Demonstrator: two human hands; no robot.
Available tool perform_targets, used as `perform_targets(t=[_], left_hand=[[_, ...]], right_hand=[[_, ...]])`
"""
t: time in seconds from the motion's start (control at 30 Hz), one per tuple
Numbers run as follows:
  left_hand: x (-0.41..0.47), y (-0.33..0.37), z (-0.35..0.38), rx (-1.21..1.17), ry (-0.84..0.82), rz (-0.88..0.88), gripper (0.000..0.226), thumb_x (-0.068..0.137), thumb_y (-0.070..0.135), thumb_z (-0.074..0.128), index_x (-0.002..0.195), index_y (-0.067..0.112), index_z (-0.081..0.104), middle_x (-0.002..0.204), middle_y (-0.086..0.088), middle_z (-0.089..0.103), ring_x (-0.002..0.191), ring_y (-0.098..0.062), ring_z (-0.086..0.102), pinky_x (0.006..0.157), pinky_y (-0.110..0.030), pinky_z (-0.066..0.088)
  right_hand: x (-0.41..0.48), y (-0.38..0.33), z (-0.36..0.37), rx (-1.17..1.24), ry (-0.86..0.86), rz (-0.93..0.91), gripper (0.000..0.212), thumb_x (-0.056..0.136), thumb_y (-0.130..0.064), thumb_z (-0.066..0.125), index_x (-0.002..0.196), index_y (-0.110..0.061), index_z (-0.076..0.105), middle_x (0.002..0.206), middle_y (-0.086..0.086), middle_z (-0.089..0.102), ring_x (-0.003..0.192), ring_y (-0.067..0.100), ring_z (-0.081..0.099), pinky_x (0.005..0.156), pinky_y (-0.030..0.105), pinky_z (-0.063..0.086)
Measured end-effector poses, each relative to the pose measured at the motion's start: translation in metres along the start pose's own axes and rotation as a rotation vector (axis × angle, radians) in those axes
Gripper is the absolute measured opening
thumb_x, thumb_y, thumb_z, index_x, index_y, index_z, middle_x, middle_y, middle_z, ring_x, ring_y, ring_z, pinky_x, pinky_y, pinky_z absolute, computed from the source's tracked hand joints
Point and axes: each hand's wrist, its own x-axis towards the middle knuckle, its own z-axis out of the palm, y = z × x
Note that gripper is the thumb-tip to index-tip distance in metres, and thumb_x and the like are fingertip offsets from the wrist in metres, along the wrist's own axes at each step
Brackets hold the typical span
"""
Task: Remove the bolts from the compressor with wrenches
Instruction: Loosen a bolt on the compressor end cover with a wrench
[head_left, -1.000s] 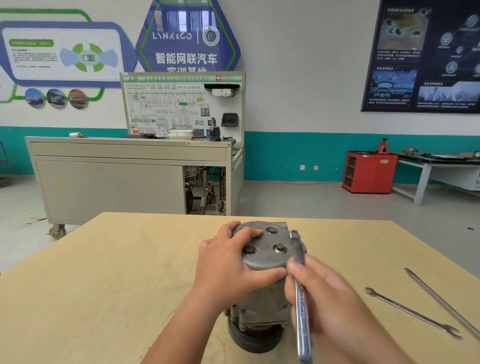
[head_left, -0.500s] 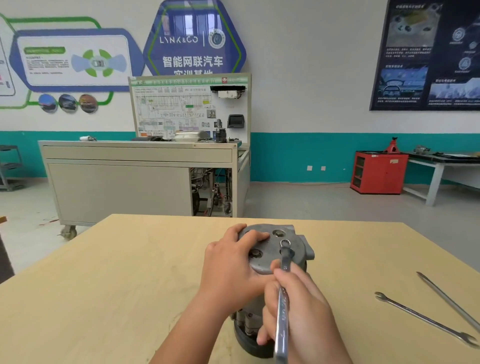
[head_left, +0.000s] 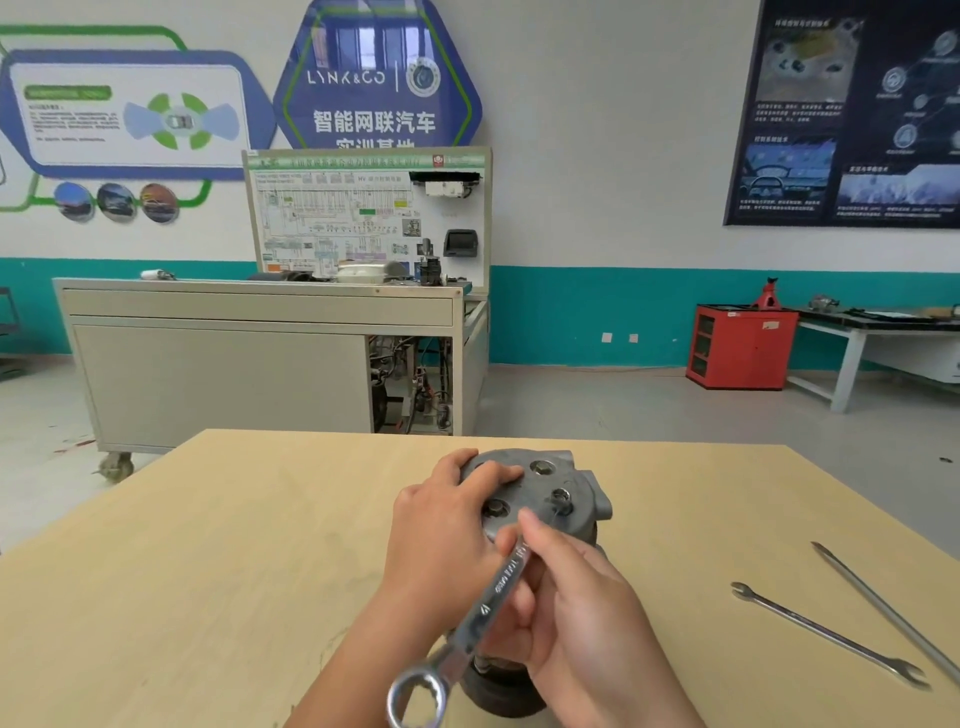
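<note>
Swung round since half a second ago, the wrench (head_left: 498, 592) no longer points its handle straight back at me. It now slants to the near left of the compressor (head_left: 530, 491), and its ring end shows closest to the camera.

From the head camera I count one compressor, standing upright on the pale wooden table (head_left: 182, 571). It is a dull grey cast-metal cylinder with a flat round end plate on top and a dark round base below. Three bolts (head_left: 543, 466) sit in round recesses in that plate. The far end of the wrench reaches the right-hand one, though blur keeps me from telling how it seats.

My left hand (head_left: 447, 535) clasps the left edge of the plate, with its fingers curled over the top. My right hand (head_left: 587, 613), just in front of the compressor, is clenched round the wrench's flat, shiny steel shank, which carries stamped lettering.

Two spare wrenches lie flat on the table well to the right of the compressor. Both are thin and bright: one open-ended (head_left: 826, 631), the other longer (head_left: 883, 610), running off the edge of view.

Beyond the compressor stand one boxy grey bench (head_left: 223, 384) on castors to the left and one red cabinet (head_left: 743, 348) to the right.
</note>
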Motion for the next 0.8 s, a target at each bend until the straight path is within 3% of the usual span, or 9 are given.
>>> perform_targets(t=[0.13, 0.2, 0.23, 0.3, 0.5, 0.67, 0.7, 0.8], left_hand=[[0.001, -0.002, 0.0, -0.01, 0.013, 0.003, 0.043, 0.089, 0.036, 0.053, 0.131, 0.045, 0.047, 0.145, 0.007, 0.035, 0.129, -0.011, 0.04, 0.095, -0.026, 0.028], [0.0, 0.0, 0.0, -0.024, 0.02, -0.002, 0.05, 0.08, 0.054, 0.044, 0.129, 0.045, 0.049, 0.143, 0.007, 0.038, 0.127, -0.012, 0.042, 0.092, -0.024, 0.028], [0.0, 0.002, -0.001, -0.038, 0.038, -0.003, 0.064, 0.069, 0.063, 0.032, 0.127, 0.044, 0.051, 0.141, 0.008, 0.04, 0.126, -0.013, 0.043, 0.09, -0.023, 0.027], [-0.002, 0.005, -0.002, -0.078, 0.074, -0.017, 0.084, 0.053, 0.064, 0.017, 0.125, 0.042, 0.054, 0.138, 0.007, 0.043, 0.125, -0.014, 0.045, 0.088, -0.023, 0.026], [-0.004, 0.004, -0.001, -0.088, 0.081, -0.002, 0.087, 0.047, 0.071, 0.026, 0.123, 0.04, 0.056, 0.135, 0.007, 0.044, 0.127, -0.01, 0.042, 0.093, -0.026, 0.029], [-0.006, 0.003, 0.0, -0.092, 0.083, -0.013, 0.089, 0.045, 0.089, 0.036, 0.12, 0.044, 0.054, 0.134, 0.012, 0.043, 0.123, -0.006, 0.045, 0.099, -0.03, 0.034], [-0.006, 0.003, 0.0, -0.093, 0.08, -0.01, 0.088, 0.046, 0.09, 0.037, 0.12, 0.045, 0.054, 0.134, 0.012, 0.042, 0.122, -0.006, 0.046, 0.1, -0.031, 0.034], [-0.006, 0.003, 0.0, -0.105, 0.068, -0.008, 0.087, 0.046, 0.09, 0.038, 0.12, 0.046, 0.053, 0.135, 0.014, 0.04, 0.124, -0.005, 0.043, 0.1, -0.03, 0.03]], right_hand=[[0.0, 0.0, 0.001, 0.033, -0.011, 0.015, 0.035, 0.095, -0.026, 0.043, 0.07, -0.008, 0.059, 0.039, 0.001, 0.042, 0.036, 0.014, 0.053, 0.037, 0.022, 0.047], [0.001, -0.003, 0.0, 0.052, -0.026, 0.026, 0.035, 0.095, -0.026, 0.043, 0.068, -0.008, 0.057, 0.038, 0.0, 0.041, 0.035, 0.013, 0.053, 0.037, 0.021, 0.046], [0.001, -0.005, -0.001, 0.065, -0.039, 0.032, 0.034, 0.093, -0.026, 0.045, 0.066, -0.009, 0.057, 0.038, 0.0, 0.041, 0.035, 0.013, 0.052, 0.036, 0.021, 0.045], [0.0, -0.008, -0.002, 0.079, -0.053, 0.045, 0.03, 0.082, -0.028, 0.052, 0.06, -0.009, 0.059, 0.036, -0.001, 0.039, 0.034, 0.012, 0.049, 0.036, 0.021, 0.045], [-0.006, -0.003, -0.008, 0.005, 0.005, 0.07, 0.026, 0.067, -0.034, 0.056, 0.05, -0.015, 0.054, 0.037, -0.003, 0.028, 0.03, 0.008, 0.03, 0.041, 0.022, 0.032], [-0.003, -0.023, -0.042, 0.037, -0.086, 0.146, 0.041, 0.085, -0.019, 0.048, 0.044, -0.015, 0.048, 0.03, -0.003, 0.028, 0.02, 0.009, 0.031, 0.03, 0.023, 0.041], [-0.002, -0.031, -0.052, 0.042, -0.14, 0.189, 0.04, 0.084, -0.02, 0.054, 0.044, -0.014, 0.049, 0.03, -0.004, 0.03, 0.02, 0.009, 0.033, 0.031, 0.023, 0.043], [0.011, -0.06, -0.078, -0.105, -0.329, 0.272, 0.029, 0.053, -0.021, 0.083, 0.049, -0.013, 0.055, 0.032, -0.007, 0.035, 0.022, 0.005, 0.037, 0.034, 0.023, 0.047]])
